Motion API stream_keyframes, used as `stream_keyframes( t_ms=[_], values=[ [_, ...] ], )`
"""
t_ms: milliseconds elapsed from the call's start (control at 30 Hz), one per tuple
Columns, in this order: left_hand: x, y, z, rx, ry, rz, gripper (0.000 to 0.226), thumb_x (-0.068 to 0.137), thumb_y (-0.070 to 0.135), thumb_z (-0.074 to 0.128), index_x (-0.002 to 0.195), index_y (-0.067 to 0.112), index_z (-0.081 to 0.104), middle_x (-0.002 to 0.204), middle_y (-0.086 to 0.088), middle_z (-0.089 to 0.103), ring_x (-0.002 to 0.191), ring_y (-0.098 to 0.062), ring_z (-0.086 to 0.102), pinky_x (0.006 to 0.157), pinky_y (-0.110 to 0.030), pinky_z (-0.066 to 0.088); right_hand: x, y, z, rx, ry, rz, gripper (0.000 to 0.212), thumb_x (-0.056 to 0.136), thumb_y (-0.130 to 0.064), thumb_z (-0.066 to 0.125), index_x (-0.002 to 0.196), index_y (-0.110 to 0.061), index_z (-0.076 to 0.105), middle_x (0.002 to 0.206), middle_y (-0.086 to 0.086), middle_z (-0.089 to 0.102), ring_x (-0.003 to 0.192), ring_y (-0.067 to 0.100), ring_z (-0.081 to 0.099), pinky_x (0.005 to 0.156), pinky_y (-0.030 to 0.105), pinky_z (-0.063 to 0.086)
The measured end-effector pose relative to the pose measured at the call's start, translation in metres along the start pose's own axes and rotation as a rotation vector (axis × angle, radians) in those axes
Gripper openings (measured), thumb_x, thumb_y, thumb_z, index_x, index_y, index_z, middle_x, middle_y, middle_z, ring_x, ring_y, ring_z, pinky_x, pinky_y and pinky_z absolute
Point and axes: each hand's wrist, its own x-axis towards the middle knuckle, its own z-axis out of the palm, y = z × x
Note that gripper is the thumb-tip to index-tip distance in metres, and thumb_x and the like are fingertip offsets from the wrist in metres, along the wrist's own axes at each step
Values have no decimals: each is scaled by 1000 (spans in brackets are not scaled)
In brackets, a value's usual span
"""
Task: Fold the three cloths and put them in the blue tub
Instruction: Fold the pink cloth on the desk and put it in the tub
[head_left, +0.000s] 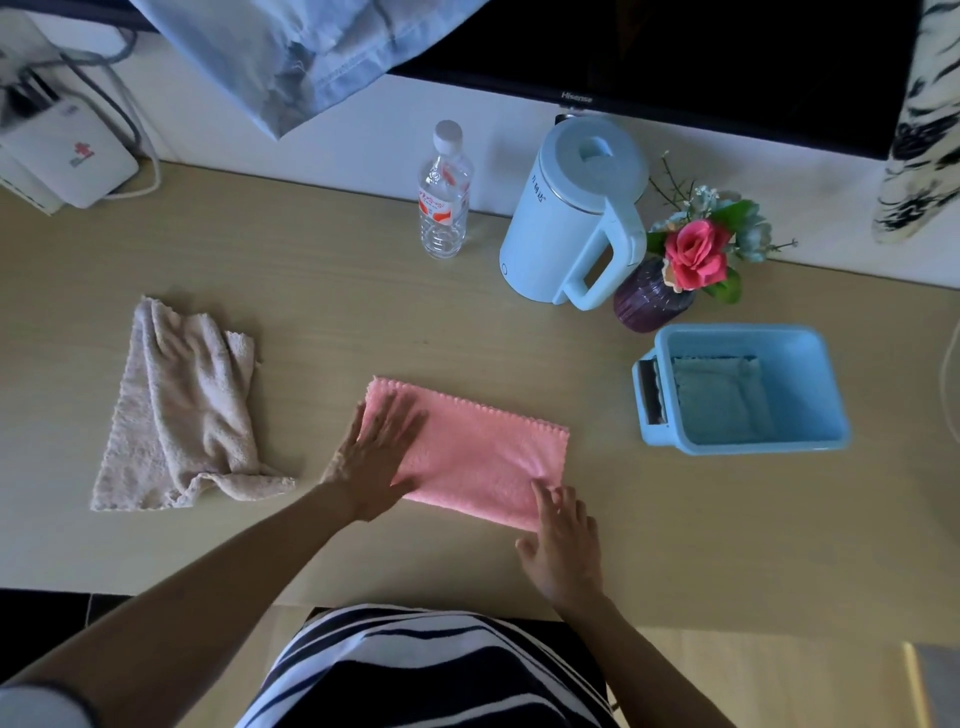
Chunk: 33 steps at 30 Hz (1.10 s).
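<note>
A pink cloth (478, 457) lies folded into a rectangle in the middle of the table. My left hand (376, 454) presses flat on its left end, fingers spread. My right hand (561, 540) rests at the cloth's near right corner, fingers touching the edge. A beige cloth (182, 410) lies crumpled and unfolded to the left. The blue tub (810, 374) stands at the right, holding a folded blue-grey cloth (719, 397) on its bottom.
Behind the cloths stand a clear water bottle (444, 192), a pale blue kettle (576, 218) and a purple vase with a pink flower (691, 260). A monitor (675, 57) and a white box with cables (62, 150) sit at the back. The table's near edge (156, 582) is close to my body.
</note>
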Motion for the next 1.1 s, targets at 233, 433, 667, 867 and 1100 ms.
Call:
stream_keyframes(
  t_ms=[233, 433, 667, 867, 1100],
  values=[
    [-12, 84, -14, -100, 29, 237, 54, 82, 25, 70, 134, 26, 55, 145, -9, 51, 131, -28, 50, 102, -46, 51, -4, -10, -2, 77, -42, -106, 31, 75, -33, 64, 104, -21, 67, 106, -1, 64, 98, 21, 61, 83, 37, 47],
    [-11, 124, -2, 22, -165, 332, 73, 72, 63, 70, 127, 18, 53, 140, -11, 47, 129, -30, 44, 102, -45, 44, 5, 4, -18, 257, 5, 30, 30, 79, -33, 55, 105, -20, 64, 111, -1, 61, 102, 21, 57, 85, 37, 42],
    [1, 140, -8, 4, -119, 277, 28, 91, 17, 59, 117, 18, 66, 142, -11, 48, 131, -29, 44, 106, -43, 42, -1, 18, -28, 356, 5, 39, 37, 77, -38, 58, 110, -21, 63, 108, -3, 61, 102, 19, 57, 88, 39, 45],
    [-4, 116, -27, -433, -86, 201, 28, 87, 26, 57, 110, 15, 68, 114, -5, 68, 104, -23, 62, 94, -41, 50, 0, 24, -30, 168, -151, -416, 78, 61, -58, 73, 130, -26, 54, 136, -6, 49, 129, 10, 42, 106, 30, 36],
    [-23, 91, -47, -570, -88, 107, 45, 79, 44, 66, 115, 20, 58, 107, 4, 70, 88, -20, 65, 84, -33, 51, 22, -6, -44, 262, -13, -401, 15, 73, -19, 71, 85, -18, 61, 81, -7, 65, 81, 18, 63, 82, 36, 49]
  ],
)
